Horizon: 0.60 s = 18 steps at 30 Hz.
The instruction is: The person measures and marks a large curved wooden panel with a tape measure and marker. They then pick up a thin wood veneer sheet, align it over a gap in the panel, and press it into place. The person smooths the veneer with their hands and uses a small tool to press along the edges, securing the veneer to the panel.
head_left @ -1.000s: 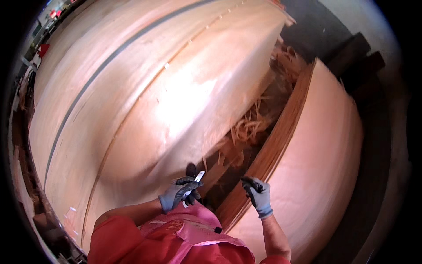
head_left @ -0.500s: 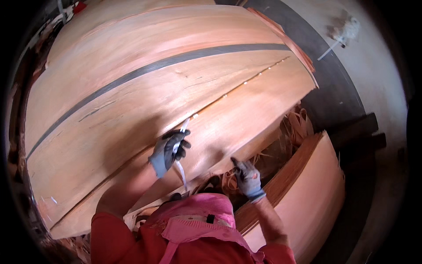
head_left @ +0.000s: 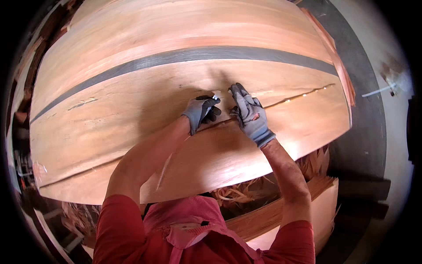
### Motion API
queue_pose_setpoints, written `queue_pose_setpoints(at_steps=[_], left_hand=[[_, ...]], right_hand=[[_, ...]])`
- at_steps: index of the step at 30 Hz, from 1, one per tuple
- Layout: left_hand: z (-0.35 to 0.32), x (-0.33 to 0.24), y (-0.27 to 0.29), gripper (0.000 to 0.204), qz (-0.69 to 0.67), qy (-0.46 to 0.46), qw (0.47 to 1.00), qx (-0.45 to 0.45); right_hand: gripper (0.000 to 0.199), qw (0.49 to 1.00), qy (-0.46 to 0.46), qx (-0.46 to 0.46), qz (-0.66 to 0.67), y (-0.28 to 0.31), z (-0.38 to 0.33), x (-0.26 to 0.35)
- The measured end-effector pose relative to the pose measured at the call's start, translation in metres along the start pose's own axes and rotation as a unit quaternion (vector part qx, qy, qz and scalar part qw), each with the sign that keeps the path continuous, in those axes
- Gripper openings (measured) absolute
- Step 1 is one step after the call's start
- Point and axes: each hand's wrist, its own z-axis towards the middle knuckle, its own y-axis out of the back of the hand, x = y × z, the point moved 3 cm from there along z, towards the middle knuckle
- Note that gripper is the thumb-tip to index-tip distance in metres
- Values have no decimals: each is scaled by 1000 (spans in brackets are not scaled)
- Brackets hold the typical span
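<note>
A broad sheet of wood veneer [head_left: 110, 108] lies before me, with a long dark split running across it. Small white tape pieces [head_left: 288, 100] dot the split toward its right end. In my gloved left hand [head_left: 202, 112], fingers closed, is a strip of white tape [head_left: 214, 97]; its short end pokes out past the fingertips. A blurred pale length trails below that wrist. Close beside it on the right, my gloved right hand [head_left: 251, 115] is over the split with its fingers stretched out. A tiny pale bit shows at its fingertip; I cannot tell what it is.
A dark grey band [head_left: 211, 53] crosses the veneer farther back. Along the near edge lie torn veneer scraps [head_left: 237, 193] and a thick veneer stack [head_left: 268, 211]. Reddish strips [head_left: 334, 59] stick out at the right edge. A tangled white bundle [head_left: 398, 83] lies on the floor beyond.
My left hand has moved right and up along the split with the tape. My right hand has come up from the near edge onto the veneer beside it. The view has shifted.
</note>
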Motion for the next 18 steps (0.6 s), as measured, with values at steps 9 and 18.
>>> queue_pose_setpoints(at_steps=[9, 18], left_hand=[[-19, -7, -5, 32, -70, 13, 997, -14], [-41, 13, 14, 36, -1, 53, 996, -70]], right_hand=[[59, 993, 55, 94, 40, -50, 18, -26], [52, 991, 72, 109, 33, -50, 19, -21]])
